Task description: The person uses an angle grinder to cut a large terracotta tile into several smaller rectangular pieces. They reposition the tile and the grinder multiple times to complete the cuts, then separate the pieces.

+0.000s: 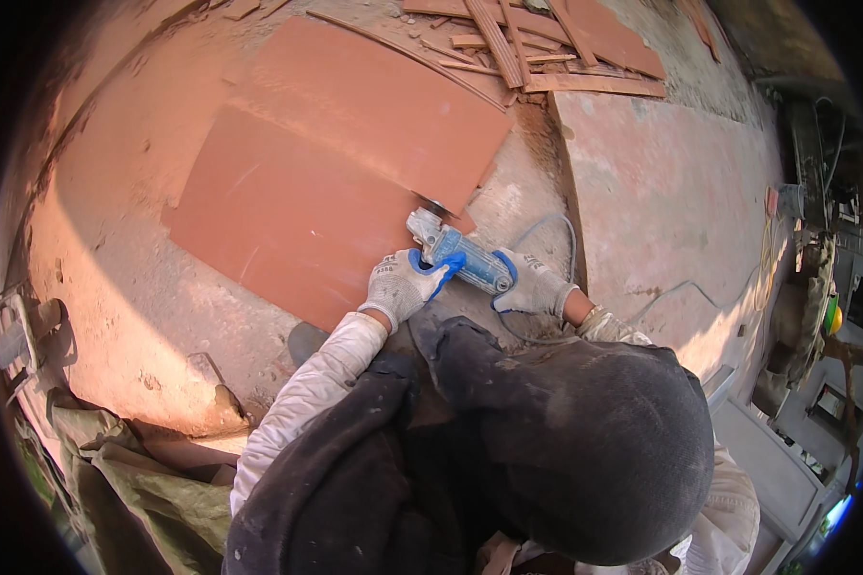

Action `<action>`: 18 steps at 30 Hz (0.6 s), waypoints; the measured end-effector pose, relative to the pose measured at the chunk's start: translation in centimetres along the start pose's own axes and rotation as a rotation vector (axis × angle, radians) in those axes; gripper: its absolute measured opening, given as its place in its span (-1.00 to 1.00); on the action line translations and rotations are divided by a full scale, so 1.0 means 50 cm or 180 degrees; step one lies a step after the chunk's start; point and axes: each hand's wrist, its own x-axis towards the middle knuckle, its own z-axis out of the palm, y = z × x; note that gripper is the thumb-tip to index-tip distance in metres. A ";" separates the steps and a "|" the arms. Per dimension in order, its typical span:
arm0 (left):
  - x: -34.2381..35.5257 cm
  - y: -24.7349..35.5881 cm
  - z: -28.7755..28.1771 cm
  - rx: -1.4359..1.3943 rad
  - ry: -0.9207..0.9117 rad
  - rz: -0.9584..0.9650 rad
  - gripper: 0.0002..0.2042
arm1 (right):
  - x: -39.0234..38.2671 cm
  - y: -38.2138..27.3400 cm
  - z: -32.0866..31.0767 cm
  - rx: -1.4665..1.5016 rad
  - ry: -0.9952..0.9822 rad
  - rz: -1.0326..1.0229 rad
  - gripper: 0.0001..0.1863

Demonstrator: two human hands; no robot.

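A blue angle grinder [475,269] with a silver head lies crosswise over the right part of a large reddish board [283,216]; its dark disc [433,204] is at the board's right edge. My left hand [401,285], in a whitish glove with blue palm coating, grips the front of the body, thumb along it. My right hand [535,285], in a similar glove, is closed on the rear end, where a grey cord runs out and loops to the right. My dark-clad legs are bent beneath my arms.
Broken reddish strips and boards [537,38] are piled at the top. A pale raised slab [671,211] is on the right, with dark clutter along the far right rim. An olive tarp [115,479] lies at lower left, and dusty concrete floor [144,355] surrounds the board.
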 end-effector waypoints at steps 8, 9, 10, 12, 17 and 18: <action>0.003 -0.008 -0.020 -0.0311 -0.0175 -0.0061 -0.23 | 0.013 -0.037 -0.012 0.0018 -0.0033 -0.0008 -0.27; 0.002 -0.007 -0.023 -0.0387 -0.0225 -0.0092 -0.22 | 0.015 -0.040 -0.012 0.0003 0.0005 -0.0008 -0.28; 0.001 -0.006 -0.023 -0.0326 -0.0155 -0.0084 -0.22 | 0.016 -0.043 -0.012 -0.0004 0.0048 -0.0051 -0.29; 0.003 -0.007 -0.022 -0.0337 -0.0064 -0.0105 -0.22 | 0.021 -0.048 -0.012 0.0050 0.0071 -0.0083 -0.30; 0.006 -0.016 -0.021 -0.0396 0.0041 -0.0097 -0.24 | 0.031 -0.059 -0.013 0.0106 -0.0026 0.0045 -0.32; 0.005 -0.017 -0.024 -0.0516 -0.0033 -0.0161 -0.24 | 0.034 -0.063 -0.014 0.0083 -0.0038 0.0080 -0.29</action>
